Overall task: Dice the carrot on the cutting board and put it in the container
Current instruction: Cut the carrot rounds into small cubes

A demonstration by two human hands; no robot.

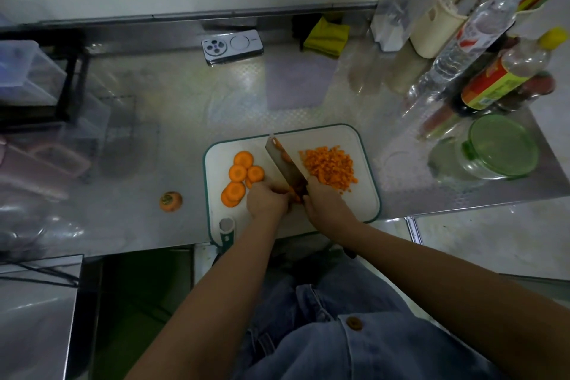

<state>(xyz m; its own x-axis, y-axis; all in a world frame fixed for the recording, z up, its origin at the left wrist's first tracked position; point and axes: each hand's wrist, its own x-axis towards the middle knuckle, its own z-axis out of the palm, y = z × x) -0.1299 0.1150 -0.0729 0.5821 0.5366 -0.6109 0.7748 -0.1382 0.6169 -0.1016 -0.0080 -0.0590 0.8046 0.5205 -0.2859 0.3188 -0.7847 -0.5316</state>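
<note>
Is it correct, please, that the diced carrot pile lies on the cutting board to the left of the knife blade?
Not quite: the head view shows the diced carrot pile on the cutting board to the right of the knife blade, not the left.

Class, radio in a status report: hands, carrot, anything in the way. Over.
Right hand grips knife; left hand holds carrot piece at blade. Diced pile and slices on board. Container right, green lid on.
</note>
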